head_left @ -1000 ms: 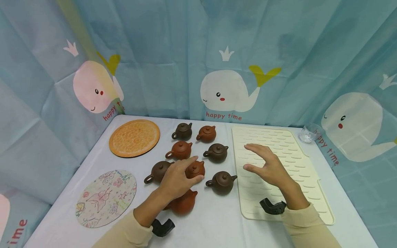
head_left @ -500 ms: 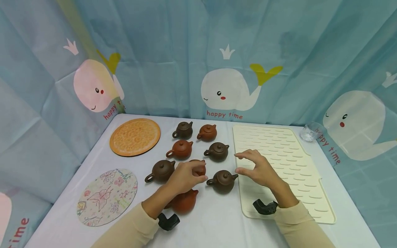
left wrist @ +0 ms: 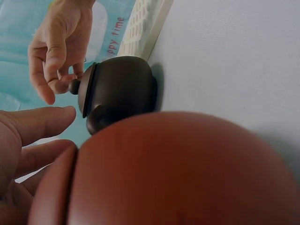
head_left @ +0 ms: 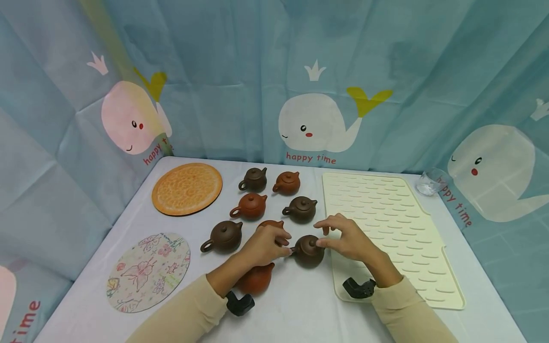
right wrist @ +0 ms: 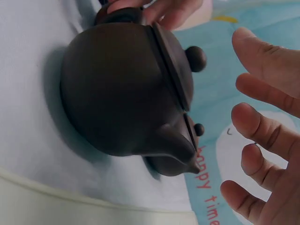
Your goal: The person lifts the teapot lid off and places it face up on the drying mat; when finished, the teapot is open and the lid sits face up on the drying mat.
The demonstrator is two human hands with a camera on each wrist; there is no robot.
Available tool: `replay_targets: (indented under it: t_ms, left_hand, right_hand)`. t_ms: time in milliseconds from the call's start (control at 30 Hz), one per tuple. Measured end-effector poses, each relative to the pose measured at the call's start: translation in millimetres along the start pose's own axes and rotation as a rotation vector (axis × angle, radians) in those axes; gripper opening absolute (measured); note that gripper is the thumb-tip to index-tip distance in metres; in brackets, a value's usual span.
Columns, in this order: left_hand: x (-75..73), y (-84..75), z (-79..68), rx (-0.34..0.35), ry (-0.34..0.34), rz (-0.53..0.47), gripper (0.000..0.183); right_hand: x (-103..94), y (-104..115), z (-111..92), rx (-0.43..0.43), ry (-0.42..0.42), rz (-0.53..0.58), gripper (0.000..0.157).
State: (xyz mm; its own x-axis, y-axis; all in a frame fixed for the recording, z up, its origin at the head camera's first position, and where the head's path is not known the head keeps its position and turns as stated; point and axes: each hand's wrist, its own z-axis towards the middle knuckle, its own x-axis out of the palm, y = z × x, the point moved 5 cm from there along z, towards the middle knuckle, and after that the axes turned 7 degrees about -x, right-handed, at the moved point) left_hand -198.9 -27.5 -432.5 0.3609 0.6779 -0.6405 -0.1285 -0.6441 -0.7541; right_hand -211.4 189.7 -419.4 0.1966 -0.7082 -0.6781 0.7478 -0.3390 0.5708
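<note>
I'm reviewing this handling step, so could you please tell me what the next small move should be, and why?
Probably lower the right hand onto the dark teapot between both hands: in the right wrist view that hand's fingers stand clear of the lid knob, while the left hand is close to the handle.

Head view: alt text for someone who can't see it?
A person's left hand and right hand flank a dark teapot among seven other teapots, dark and red, on a white table. A cream mat lies right, an orange disc and patterned disc left, a clear cup back right, a blue whale-print curtain behind.
</note>
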Motion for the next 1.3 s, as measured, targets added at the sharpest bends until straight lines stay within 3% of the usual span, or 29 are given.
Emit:
replay_targets:
  t_ms: [533, 933, 1100, 1300]
  left_hand:
    - [10.9, 4.1, 6.9, -0.030, 0.005, 0.075, 0.011]
    - [9.5, 3.7, 7.6, -0.031, -0.006, 0.083, 0.011]
    - [10.7, 3.7, 7.7, -0.028, -0.006, 0.073, 0.012]
    - [10.4, 4.0, 7.8, -0.021, -0.007, 0.066, 0.011]
  right_hand:
    - [18.6, 7.9, 8.2, -0.017, 0.111, -0.008, 0.020]
    - [22.3, 14.4, 13.2, -0.059, 0.168, -0.109, 0.009]
    - [19.6, 15.1, 12.9, -0.021, 0.158, -0.136, 0.009]
    - [14.9, 13.5, 10.7, -0.009, 0.088, -0.098, 0.009]
